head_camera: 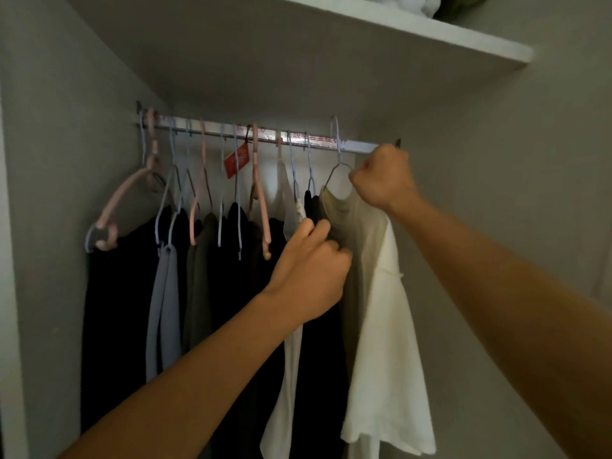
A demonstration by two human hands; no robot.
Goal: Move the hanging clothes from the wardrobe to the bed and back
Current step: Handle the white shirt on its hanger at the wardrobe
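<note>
The right hand (382, 180), right of centre in the frame, had its grip curled round the shoulder of a thin grey wire hanger (337, 154) carrying a soft cream cotton T-shirt (381, 326); the hook sat over the silver metal wardrobe rail (298, 139) near its right end. Just below and to the left, the left hand (311, 263) pinched the dark fabric of a black garment (318, 359) hanging beside the shirt, apparently parting the two. Further left hung more dark and grey clothes on pink plastic hangers (132, 190), with a red paper tag (235, 159) among them. A white shelf (463, 38) spanned the top. The shirt looked light and limp, likely to slide off the wire, so the hanger neck seemed the safest hold.
</note>
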